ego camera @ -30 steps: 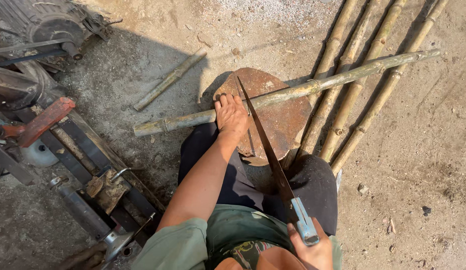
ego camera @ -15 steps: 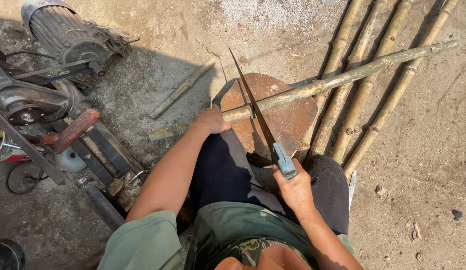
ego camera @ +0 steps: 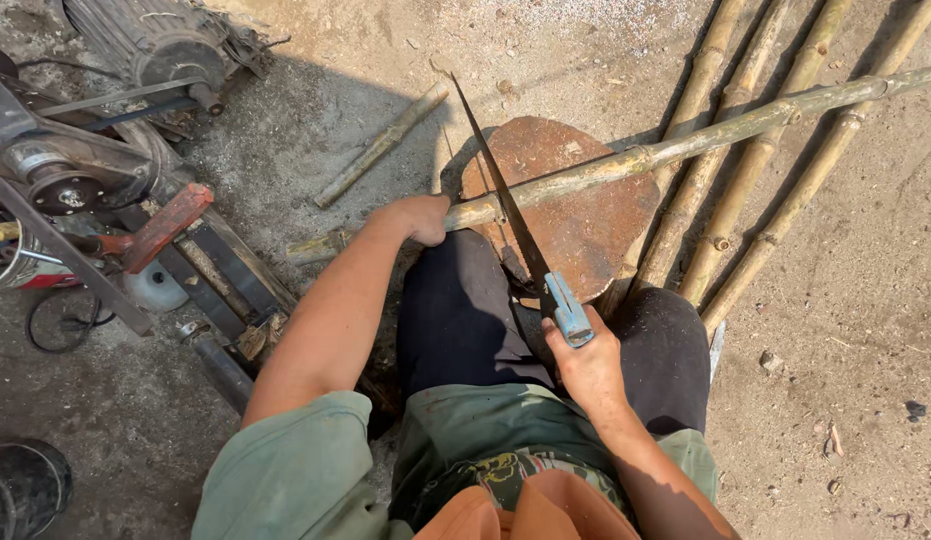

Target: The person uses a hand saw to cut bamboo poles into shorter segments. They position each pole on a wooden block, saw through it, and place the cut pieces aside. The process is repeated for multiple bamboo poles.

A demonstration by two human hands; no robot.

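Observation:
A long bamboo pole [ego camera: 686,142] lies across a round wooden block [ego camera: 586,225] in front of my knees. My left hand [ego camera: 418,217] grips the pole just left of the block, holding it down. My right hand [ego camera: 586,365] is closed on the blue handle of a hand saw [ego camera: 516,230]. The saw's thin blade runs up and away from me and crosses the pole at the block's left edge, resting on it.
Several more bamboo poles [ego camera: 756,165] lie on the sandy ground at the right. A short cut bamboo piece [ego camera: 381,148] lies beyond my left hand. A motor with belt and metal frame [ego camera: 106,130] stands at the left, a dark bucket [ego camera: 21,485] at bottom left.
My left hand moved from the top of the block to a grip on the pole. My right hand brought the saw forward, and its blade now lies on the pole.

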